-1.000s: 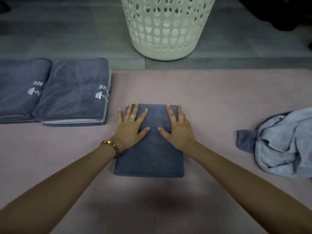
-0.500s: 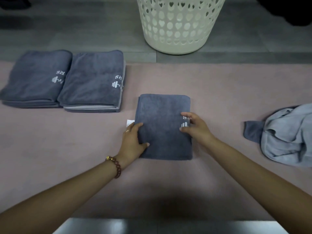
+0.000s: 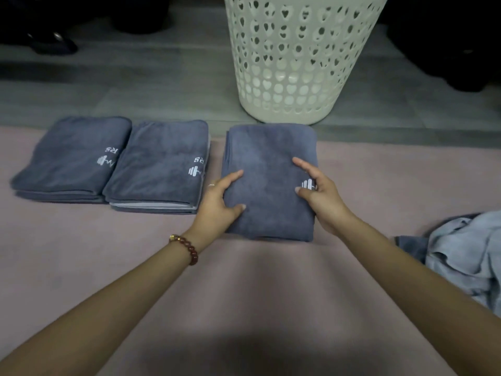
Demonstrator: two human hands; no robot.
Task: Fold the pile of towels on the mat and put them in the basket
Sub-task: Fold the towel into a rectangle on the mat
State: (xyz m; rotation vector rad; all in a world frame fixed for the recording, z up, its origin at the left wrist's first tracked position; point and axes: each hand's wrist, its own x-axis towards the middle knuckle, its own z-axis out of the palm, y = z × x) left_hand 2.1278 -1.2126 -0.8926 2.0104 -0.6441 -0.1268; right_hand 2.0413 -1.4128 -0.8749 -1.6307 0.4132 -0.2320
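Left hand (image 3: pixel 219 204) was closed on the left edge of the folded towel (image 3: pixel 268 172), thumb on top and fingers curled round the side. Right hand (image 3: pixel 322 202) held the right edge in a matching grip, thumb and forefinger on top beside the white logo. A bead bracelet (image 3: pixel 187 248) sat on the left wrist.

The towel was held flat between the hands at the far edge of the pink mat (image 3: pixel 271 280), just short of the foot of the white basket (image 3: pixel 298 63). Whether it rested on the mat or was slightly raised could not be determined. Two folded stacks, the nearer stack (image 3: pixel 160 166) and the outer stack (image 3: pixel 73 158), lay to its left on the mat. The loose towels (image 3: pixel 466 259) lay unfolded well to the right.

Assessment: the step in hand appeared to be moving the finished fold. Both edges should be kept pinched evenly and the towel level so the layers do not slide open. It should be set down square, or lowered into the basket without dropping.

Compared with a second ago, the palms no longer pressed flat on the towel. Compared with half a second ago, the towel had gone from mid-mat to the far edge, level with the stacks.
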